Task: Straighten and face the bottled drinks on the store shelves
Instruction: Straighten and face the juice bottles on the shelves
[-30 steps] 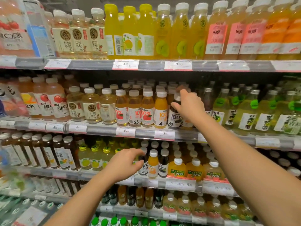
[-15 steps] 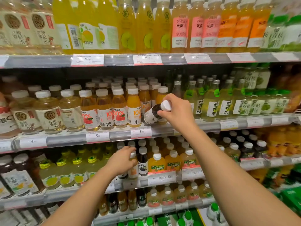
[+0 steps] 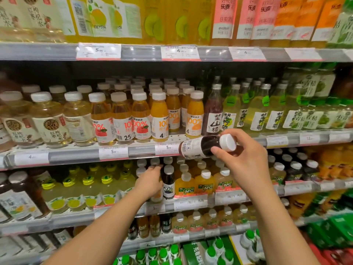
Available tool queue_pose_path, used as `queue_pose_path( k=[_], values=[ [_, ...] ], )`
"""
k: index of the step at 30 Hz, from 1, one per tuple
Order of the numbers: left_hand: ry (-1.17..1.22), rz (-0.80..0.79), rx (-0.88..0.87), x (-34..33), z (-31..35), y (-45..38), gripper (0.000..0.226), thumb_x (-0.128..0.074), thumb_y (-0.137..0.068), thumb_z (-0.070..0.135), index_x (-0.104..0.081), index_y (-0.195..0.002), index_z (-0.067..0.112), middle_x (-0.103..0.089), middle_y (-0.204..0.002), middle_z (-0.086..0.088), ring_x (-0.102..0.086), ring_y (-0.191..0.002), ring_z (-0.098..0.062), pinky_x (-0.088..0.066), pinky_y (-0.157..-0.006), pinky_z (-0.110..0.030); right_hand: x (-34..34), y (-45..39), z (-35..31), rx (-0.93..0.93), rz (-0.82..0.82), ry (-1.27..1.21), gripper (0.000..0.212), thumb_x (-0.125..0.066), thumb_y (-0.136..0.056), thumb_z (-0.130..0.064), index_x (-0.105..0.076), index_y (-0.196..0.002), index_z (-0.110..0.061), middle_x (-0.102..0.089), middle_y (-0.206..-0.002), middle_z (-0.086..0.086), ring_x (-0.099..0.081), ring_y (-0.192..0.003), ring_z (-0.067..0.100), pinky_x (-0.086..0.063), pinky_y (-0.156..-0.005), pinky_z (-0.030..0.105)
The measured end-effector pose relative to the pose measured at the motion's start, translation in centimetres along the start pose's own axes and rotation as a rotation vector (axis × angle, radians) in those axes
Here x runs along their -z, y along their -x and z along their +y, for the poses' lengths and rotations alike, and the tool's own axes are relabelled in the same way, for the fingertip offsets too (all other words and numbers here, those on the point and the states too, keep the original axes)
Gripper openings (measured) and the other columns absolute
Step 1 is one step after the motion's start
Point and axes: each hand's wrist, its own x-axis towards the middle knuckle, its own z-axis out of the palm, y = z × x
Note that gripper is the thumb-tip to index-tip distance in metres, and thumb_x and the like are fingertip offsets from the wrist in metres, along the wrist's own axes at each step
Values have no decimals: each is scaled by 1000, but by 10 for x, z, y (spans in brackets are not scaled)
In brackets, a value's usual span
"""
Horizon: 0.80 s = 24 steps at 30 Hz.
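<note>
Now dark bottle (image 3: pixel 202 147) off shelf (image 3: pixel 76 155), sideways.

Apple juice labels (image 3: pixel 122 127) before me read "100%" and "25"; orange juice labels (image 3: pixel 160 125) read "100%" and "4". Shelf price tags (image 3: pixel 113 152) read "5.80", and the lower yellow bottles (image 3: pixel 186 188) read "100% NFC".

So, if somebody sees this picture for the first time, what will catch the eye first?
Probably the small dark juice bottle with a white cap, tipped almost flat in the right hand in front of the middle shelf edge. Next, the left hand reaching among bottles one shelf lower, beside an upright dark bottle with a white label. Around them stand bright rows of orange and yellow bottles.
</note>
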Motion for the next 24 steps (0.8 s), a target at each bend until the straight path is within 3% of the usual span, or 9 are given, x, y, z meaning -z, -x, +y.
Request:
queue_pose_path(
  k=[4, 10, 13, 20, 24],
  values=[
    [-22, -2, 34, -3, -1, -6, 49, -61, -92, 23, -46, -138, 16, -54, -132, -13, -55, -119, -34, -50, -91, -42, 5, 6, 15, -40, -63, 38, 32, -86, -77, -32, -66, -102, -37, -69, -87, -21, -63, -78, 2, -45, -67, 16],
    [-64, 89, -4, -6, 0, 2, 43, -63, -93, 24, -52, -134, 18, -53, -131, -10, -58, -116, -33, -48, -91, -40, -4, 14, 36, -78, -154, 105, 32, -87, -77, -32, -66, -101, -35, -67, -81, -19, -60, -72, -4, -37, -64, 9],
    [-43, 140, -26, -4, -3, 14, 40, -66, -90, 24, -54, -128, 20, -54, -128, -6, -61, -110, -30, -50, -87, -40, -15, 16, 45, -82, -218, 134, 31, -86, -75, -33, -66, -99, -34, -66, -80, -19, -59, -69, -3, -38, -65, 16],
    [120, 301, -23, 39, -23, 62, 39, -69, -92, 32, -56, -128, 23, -54, -125, 1, -62, -108, -25, -52, -89, -39, -62, 19, 61, -64, -423, 199, 32, -83, -80, -32, -63, -104, -34, -69, -90, -14, -61, -83, 8, -44, -68, 19],
    [195, 372, -16, 65, -37, 100, 42, -69, -93, 27, -57, -132, 23, -57, -124, 4, -60, -110, -19, -50, -92, -35, -95, 20, 60, -51, -512, 208, 34, -82, -82, -32, -63, -109, -30, -69, -94, -8, -62, -88, 16, -50, -75, 33]
  ],
)
